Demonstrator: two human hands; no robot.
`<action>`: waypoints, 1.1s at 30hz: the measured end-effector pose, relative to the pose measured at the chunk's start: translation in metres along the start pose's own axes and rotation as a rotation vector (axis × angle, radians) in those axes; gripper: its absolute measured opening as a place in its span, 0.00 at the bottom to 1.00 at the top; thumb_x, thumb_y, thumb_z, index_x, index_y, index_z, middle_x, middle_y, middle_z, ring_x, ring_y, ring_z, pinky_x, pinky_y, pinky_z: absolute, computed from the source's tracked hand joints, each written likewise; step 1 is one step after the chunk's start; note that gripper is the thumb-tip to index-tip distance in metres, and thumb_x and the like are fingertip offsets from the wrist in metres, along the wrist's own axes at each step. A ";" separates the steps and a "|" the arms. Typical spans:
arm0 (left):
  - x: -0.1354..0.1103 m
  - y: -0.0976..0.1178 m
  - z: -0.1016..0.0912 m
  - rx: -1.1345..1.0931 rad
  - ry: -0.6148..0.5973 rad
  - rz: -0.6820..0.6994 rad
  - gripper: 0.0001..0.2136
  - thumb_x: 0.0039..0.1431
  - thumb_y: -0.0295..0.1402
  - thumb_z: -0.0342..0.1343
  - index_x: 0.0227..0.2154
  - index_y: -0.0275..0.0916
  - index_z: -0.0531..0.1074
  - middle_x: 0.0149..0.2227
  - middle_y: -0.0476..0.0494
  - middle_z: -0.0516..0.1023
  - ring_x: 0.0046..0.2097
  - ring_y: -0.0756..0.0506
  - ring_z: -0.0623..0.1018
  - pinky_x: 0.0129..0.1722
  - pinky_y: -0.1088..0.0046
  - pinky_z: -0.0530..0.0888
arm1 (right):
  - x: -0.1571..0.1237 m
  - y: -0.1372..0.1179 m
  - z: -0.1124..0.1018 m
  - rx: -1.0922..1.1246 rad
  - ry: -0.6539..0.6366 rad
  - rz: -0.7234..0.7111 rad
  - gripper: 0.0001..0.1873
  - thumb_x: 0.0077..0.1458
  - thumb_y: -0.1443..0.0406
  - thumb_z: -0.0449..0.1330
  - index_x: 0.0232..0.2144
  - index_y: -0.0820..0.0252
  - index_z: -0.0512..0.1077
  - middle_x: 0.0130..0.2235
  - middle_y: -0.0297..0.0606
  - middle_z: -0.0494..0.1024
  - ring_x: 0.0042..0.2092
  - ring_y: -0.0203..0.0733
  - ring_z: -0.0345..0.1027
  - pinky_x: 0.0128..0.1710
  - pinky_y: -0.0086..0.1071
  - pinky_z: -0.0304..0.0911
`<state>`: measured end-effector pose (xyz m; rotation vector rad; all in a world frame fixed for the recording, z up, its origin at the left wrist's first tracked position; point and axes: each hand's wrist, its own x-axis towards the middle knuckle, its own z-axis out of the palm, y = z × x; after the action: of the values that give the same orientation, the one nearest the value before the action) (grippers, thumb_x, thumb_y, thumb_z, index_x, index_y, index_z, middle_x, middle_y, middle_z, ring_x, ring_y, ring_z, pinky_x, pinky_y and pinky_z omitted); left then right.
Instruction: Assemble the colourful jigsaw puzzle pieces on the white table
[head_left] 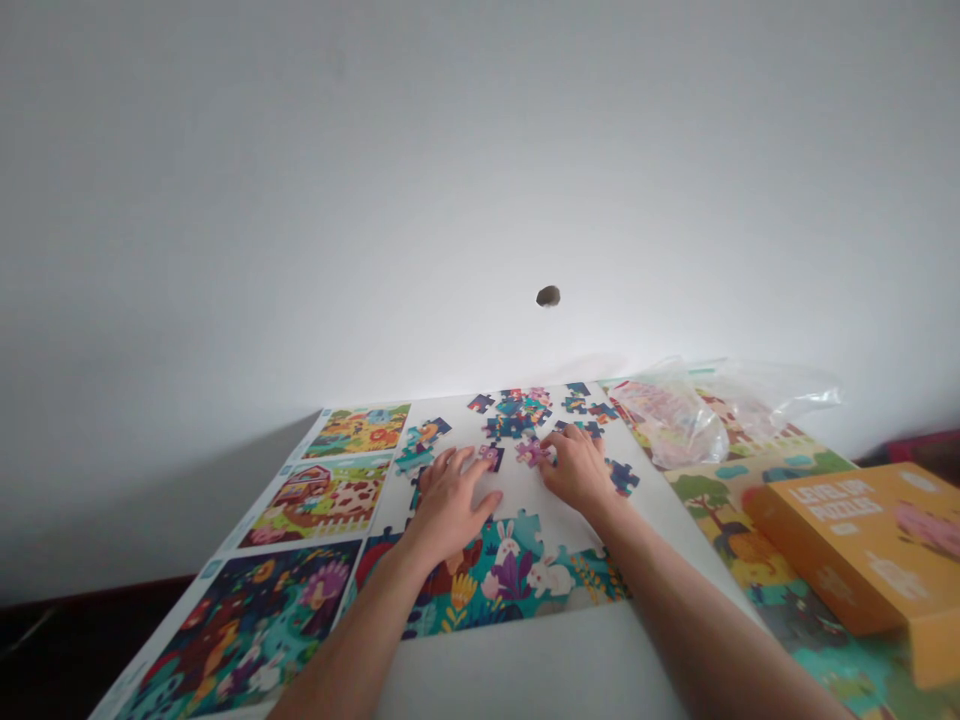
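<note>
Both arms reach forward, with the hands close but apart. The left hand [450, 505] lies open on a white sheet [517, 495], fingers spread, its tips just beside a small puzzle piece [490, 458]. The right hand [577, 468] arches over, fingertips on a pink puzzle piece [531, 452] — pinched or not, I cannot tell. Loose pieces [514, 415] lie scattered ahead — a joined puzzle section [495, 585] sits nearer the person.

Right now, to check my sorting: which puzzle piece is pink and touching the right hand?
The pink-purple jigsaw piece at the fingers of the right hand; the pieces around it are mostly dark blue.
</note>
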<state>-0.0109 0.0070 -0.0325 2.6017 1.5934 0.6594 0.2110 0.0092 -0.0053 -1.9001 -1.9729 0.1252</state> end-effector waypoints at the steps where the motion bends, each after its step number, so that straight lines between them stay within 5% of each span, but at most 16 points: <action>1: 0.000 0.001 -0.001 -0.004 -0.007 0.005 0.18 0.58 0.40 0.55 0.51 0.45 0.70 0.56 0.39 0.68 0.59 0.36 0.64 0.57 0.51 0.64 | -0.001 -0.001 0.000 0.016 0.008 -0.038 0.13 0.57 0.58 0.58 0.43 0.52 0.75 0.45 0.44 0.72 0.50 0.51 0.63 0.49 0.44 0.53; 6: 0.002 0.006 -0.008 -0.036 -0.031 0.018 0.18 0.59 0.39 0.54 0.52 0.47 0.70 0.57 0.43 0.69 0.59 0.38 0.66 0.58 0.54 0.64 | -0.003 -0.001 0.006 0.056 -0.053 -0.256 0.16 0.55 0.56 0.62 0.47 0.47 0.74 0.51 0.39 0.71 0.52 0.50 0.60 0.51 0.43 0.52; 14: 0.001 0.011 -0.011 -0.066 -0.058 0.040 0.17 0.59 0.37 0.55 0.52 0.48 0.71 0.57 0.45 0.70 0.59 0.37 0.64 0.58 0.54 0.63 | -0.002 -0.001 0.009 0.078 -0.075 -0.348 0.12 0.57 0.61 0.61 0.44 0.48 0.76 0.51 0.35 0.74 0.50 0.48 0.63 0.49 0.42 0.54; 22: 0.004 0.006 -0.007 -0.085 -0.027 0.059 0.15 0.58 0.35 0.56 0.48 0.48 0.74 0.54 0.46 0.72 0.58 0.38 0.65 0.58 0.55 0.64 | -0.001 0.000 0.011 0.136 -0.075 -0.370 0.10 0.58 0.67 0.59 0.41 0.50 0.77 0.48 0.34 0.77 0.47 0.44 0.66 0.47 0.38 0.54; 33: 0.005 0.005 -0.007 -0.063 0.022 0.028 0.12 0.56 0.34 0.57 0.43 0.46 0.77 0.49 0.45 0.76 0.53 0.38 0.69 0.53 0.56 0.67 | -0.001 -0.005 0.002 0.066 -0.104 -0.257 0.17 0.59 0.68 0.55 0.49 0.48 0.73 0.50 0.35 0.75 0.52 0.44 0.62 0.51 0.36 0.53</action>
<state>-0.0072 0.0078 -0.0229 2.5852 1.5180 0.7308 0.2060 0.0078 -0.0055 -1.6121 -2.2331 0.2174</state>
